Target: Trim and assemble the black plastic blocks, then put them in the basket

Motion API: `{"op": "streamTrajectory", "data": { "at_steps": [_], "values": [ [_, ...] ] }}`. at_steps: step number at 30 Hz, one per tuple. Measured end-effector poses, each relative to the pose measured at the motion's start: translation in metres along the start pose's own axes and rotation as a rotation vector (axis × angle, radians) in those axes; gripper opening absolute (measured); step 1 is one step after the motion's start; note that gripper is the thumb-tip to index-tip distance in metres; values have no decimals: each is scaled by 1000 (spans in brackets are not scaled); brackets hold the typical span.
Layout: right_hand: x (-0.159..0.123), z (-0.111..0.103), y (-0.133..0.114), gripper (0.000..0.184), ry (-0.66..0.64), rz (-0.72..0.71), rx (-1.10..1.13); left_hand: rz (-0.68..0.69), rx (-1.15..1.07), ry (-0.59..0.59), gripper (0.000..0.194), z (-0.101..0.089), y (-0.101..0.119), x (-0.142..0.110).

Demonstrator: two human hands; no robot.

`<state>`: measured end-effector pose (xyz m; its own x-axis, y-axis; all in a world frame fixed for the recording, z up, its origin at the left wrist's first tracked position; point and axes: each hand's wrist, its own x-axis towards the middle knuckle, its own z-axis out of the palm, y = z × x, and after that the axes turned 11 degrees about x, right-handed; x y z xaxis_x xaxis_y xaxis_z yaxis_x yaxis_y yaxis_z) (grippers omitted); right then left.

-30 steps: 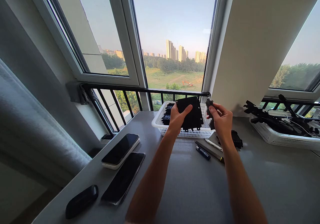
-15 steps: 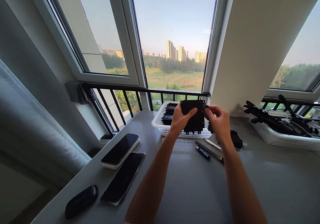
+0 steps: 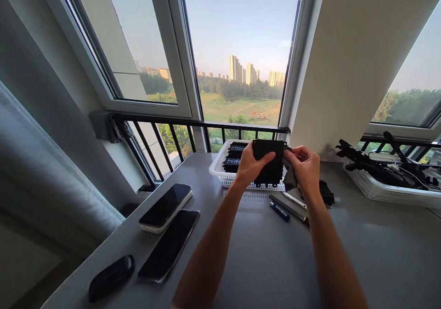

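My left hand (image 3: 251, 165) grips the left side of a flat black plastic panel (image 3: 269, 167) with toothed edges, its thumb lying across the face. The panel is held upright in front of a white plastic basket (image 3: 222, 176). At the panel's right edge, my right hand (image 3: 303, 164) pinches a dark grey cloth (image 3: 290, 176), which hangs down below the fingers. More black toothed parts (image 3: 231, 163) lie inside the basket. Another black piece (image 3: 326, 193) rests on the table behind my right wrist, partly hidden by it.
Below the basket lie a blue marker (image 3: 279, 211), a white pen (image 3: 294, 200) and a dark grey flat tool (image 3: 287, 208). Two phones (image 3: 168, 249) and a black mouse (image 3: 112, 277) sit at left. Another white basket (image 3: 386, 190) at right holds black parts and cables.
Both hands and the panel have shifted slightly to the right. More of the grey cloth now shows below my right fingers.
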<state>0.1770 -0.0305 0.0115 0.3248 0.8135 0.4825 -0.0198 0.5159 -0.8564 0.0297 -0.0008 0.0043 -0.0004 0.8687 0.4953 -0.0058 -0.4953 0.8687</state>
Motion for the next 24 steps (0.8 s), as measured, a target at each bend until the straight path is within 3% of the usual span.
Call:
{"op": "streamTrajectory", "data": {
  "at_steps": [4,8,16,20,24],
  "values": [
    [0,-3,0,27,-85,62,29,-35,-50,41,47,0,-2,1],
    [-1,-2,1,26,-213,142,-43,-101,-131,165,49,-4,-5,5],
    [-1,-13,-2,8,-350,161,-443,-222,-305,223,47,-11,-9,11],
    [6,-20,-5,16,-268,100,-253,-227,-274,152,48,-11,-8,10],
    [9,-16,-4,26,-98,-19,-21,-214,-206,-23,49,-4,-5,5]
  ]
}}
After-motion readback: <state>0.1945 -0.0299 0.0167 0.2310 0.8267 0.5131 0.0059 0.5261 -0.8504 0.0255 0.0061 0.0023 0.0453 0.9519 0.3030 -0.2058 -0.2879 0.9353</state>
